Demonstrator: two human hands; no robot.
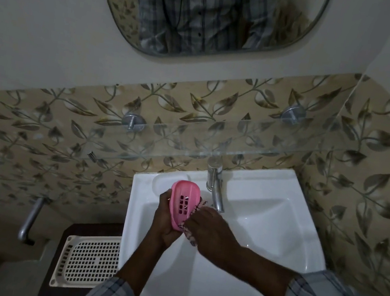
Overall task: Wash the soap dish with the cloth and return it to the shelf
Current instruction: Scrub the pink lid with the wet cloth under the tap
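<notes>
I am cradling the pink soap dish [184, 204] tilted over the sink [264, 237] in my left hand [166, 223], probably so runoff drains there, while my right hand [211, 230] is pressing the cloth [190, 235] against its four o'clock edge.

A white sink [264, 237] with chrome tap [215, 190], a perforated tray [90, 259] beside it (leaf-patterned tiles [34, 146] behind).
</notes>
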